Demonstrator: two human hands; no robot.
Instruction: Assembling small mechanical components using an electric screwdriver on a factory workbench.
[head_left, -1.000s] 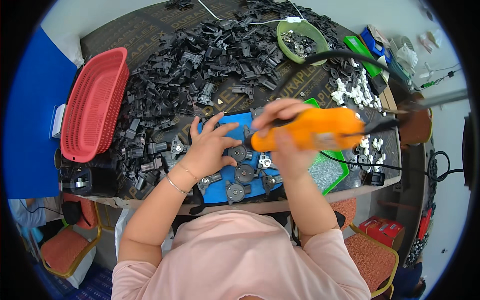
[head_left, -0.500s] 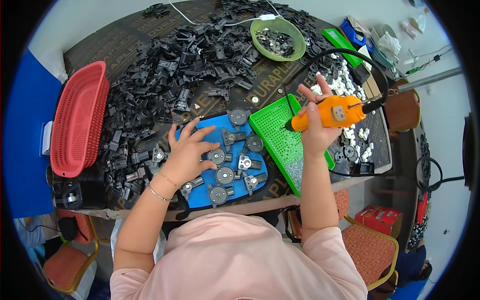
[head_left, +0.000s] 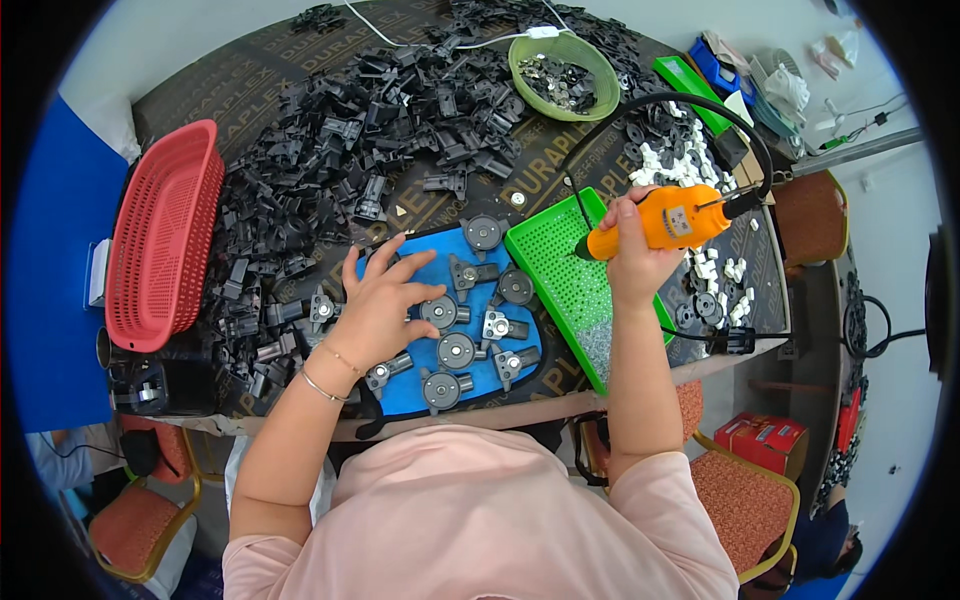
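Observation:
My right hand is wrapped round an orange electric screwdriver, a black cable running from its back end. Its dark tip points left, over a green perforated tray with a heap of small silvery screws in its near part. My left hand has its fingers spread over the left side of a blue mat. Several dark plastic parts with round discs or metal plates lie on the mat. One round-disc part sits right by my left fingertips; whether they touch it I cannot tell.
A big pile of black plastic parts covers the table's far middle and left. A red basket stands at the left, a light green bowl at the back. White pieces and black discs lie to the right. The screwdriver's cable arches over that side.
My right fingers, partly raised before, are now closed round the screwdriver. My left hand keeps its spread pose over the mat. The whole view has shifted slightly.

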